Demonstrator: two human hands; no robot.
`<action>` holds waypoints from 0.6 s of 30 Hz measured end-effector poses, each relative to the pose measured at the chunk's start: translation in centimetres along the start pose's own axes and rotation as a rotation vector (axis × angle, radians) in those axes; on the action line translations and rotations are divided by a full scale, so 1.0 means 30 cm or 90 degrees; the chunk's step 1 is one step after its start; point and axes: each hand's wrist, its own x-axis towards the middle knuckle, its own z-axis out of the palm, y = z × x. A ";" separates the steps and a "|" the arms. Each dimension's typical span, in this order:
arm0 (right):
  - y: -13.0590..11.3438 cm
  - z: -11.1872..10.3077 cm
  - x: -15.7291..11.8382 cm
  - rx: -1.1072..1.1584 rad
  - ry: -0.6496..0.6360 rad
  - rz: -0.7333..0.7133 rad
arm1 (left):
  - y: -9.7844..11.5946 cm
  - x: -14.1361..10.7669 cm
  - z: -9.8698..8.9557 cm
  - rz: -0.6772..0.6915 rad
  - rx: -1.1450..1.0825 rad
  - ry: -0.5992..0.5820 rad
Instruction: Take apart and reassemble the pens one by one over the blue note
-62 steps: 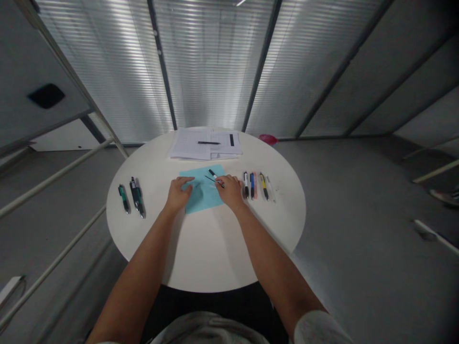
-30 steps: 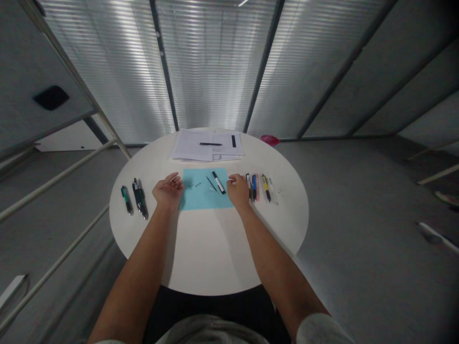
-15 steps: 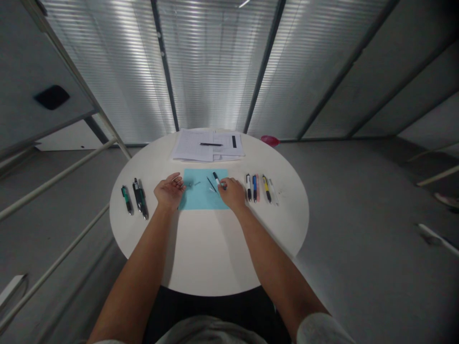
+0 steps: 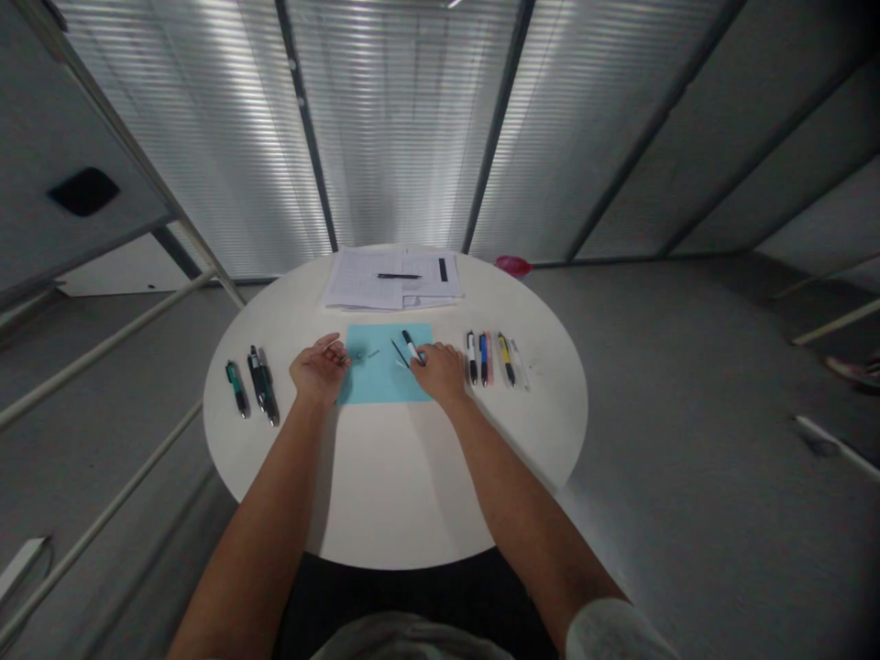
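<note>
At the far left of the round white table lie a green pen and, just beside it, a pair of dark pens. Our left hand rests palm up at the blue sheet's left edge, fingers loosely curled around something thin and pale, too small for us to tell. The light blue sheet carries tiny scattered bits, a thin black pen and a white marker with a black cap. Our right hand lies palm down, its fingertips at the marker's lower end; we cannot tell whether they pinch it. Beyond the sheet sit stacked papers under a black pen. To the right, a row of pens lies side by side.
</note>
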 end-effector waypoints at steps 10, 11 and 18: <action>0.014 0.007 0.017 0.028 0.027 0.032 | -0.001 0.004 -0.008 0.001 -0.006 0.009; 0.016 0.008 0.020 0.036 0.031 0.033 | -0.001 0.004 -0.009 0.000 -0.006 0.009; 0.024 0.019 0.030 0.103 0.080 0.046 | 0.002 0.002 -0.006 -0.005 0.003 0.008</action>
